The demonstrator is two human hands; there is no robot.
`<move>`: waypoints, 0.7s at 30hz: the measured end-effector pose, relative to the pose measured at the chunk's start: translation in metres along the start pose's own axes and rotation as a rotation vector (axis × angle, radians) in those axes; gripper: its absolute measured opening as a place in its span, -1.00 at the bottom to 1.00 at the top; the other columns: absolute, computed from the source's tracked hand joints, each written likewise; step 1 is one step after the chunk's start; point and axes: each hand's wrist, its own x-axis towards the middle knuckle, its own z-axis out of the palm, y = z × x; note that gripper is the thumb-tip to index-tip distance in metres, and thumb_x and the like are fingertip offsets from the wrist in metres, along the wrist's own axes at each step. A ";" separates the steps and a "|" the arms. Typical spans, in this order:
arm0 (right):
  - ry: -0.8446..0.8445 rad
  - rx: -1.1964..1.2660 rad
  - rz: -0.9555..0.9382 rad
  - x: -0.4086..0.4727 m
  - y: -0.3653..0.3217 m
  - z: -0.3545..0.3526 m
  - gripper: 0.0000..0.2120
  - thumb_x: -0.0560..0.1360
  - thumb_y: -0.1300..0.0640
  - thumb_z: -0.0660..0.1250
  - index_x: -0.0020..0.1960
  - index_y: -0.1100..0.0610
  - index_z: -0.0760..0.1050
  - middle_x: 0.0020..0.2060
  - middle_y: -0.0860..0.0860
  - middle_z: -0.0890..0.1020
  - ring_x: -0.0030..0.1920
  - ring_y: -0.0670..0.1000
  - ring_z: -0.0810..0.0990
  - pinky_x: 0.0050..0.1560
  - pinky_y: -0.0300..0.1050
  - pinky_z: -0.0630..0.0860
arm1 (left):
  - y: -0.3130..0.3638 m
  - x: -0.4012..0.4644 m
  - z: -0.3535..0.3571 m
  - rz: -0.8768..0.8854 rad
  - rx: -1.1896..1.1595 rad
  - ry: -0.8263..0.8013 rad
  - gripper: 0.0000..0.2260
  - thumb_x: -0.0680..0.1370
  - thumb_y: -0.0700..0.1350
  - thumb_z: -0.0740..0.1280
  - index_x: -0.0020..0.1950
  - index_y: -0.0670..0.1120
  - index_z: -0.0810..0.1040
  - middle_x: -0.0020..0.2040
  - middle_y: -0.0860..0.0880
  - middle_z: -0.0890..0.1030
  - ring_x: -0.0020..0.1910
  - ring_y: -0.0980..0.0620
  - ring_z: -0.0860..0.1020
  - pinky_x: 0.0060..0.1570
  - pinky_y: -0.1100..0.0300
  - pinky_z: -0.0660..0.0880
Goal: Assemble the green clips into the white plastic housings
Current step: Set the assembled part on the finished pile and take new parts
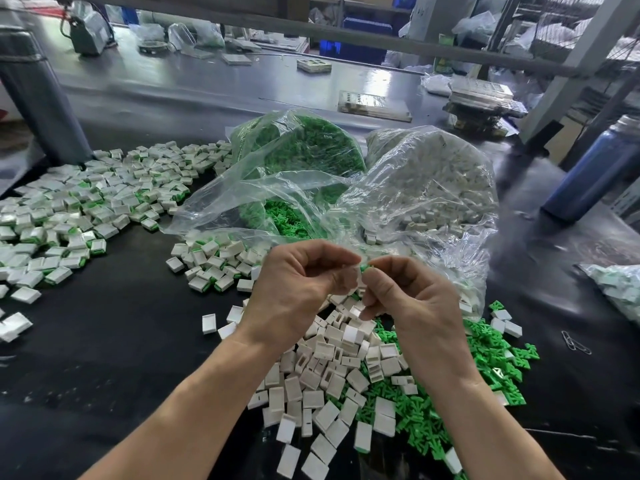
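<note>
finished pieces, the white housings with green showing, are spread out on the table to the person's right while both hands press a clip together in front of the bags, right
Not quite. The head view shows the finished pieces spread to the person's left, not the right. The rest holds: the left hand and right hand meet on a green clip in front of the two plastic bags.

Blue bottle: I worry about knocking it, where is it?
The blue bottle stands at the table's far right, beyond the bag of white housings.
</note>
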 end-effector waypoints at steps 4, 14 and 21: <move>-0.021 -0.026 0.014 0.001 0.003 0.000 -0.89 0.51 0.17 0.46 0.02 0.18 0.65 -0.25 0.08 0.72 -0.29 0.07 0.67 -0.25 -0.13 0.65 | -0.002 0.000 -0.001 0.004 0.022 0.007 -0.79 0.52 -0.39 0.48 0.00 -0.10 0.74 -0.13 -0.06 0.75 -0.12 -0.01 0.72 -0.11 0.23 0.62; 0.004 -0.072 -0.030 -0.002 0.002 -0.001 -0.91 0.50 0.11 0.46 -0.02 0.10 0.68 -0.25 0.05 0.73 -0.31 -0.02 0.67 -0.30 -0.23 0.60 | 0.000 -0.002 0.003 -0.038 0.053 0.027 -0.85 0.50 -0.18 0.54 0.05 -0.07 0.71 -0.12 -0.04 0.75 -0.17 0.01 0.71 -0.13 0.21 0.64; -0.007 -0.110 -0.038 -0.002 0.003 -0.003 -0.88 0.53 0.31 0.48 -0.06 0.11 0.71 -0.27 0.09 0.72 -0.32 0.05 0.65 -0.30 -0.15 0.62 | 0.002 -0.001 0.000 -0.025 0.121 -0.016 -0.89 0.52 -0.31 0.49 -0.07 -0.11 0.73 -0.20 -0.05 0.73 -0.25 0.02 0.69 -0.22 0.25 0.63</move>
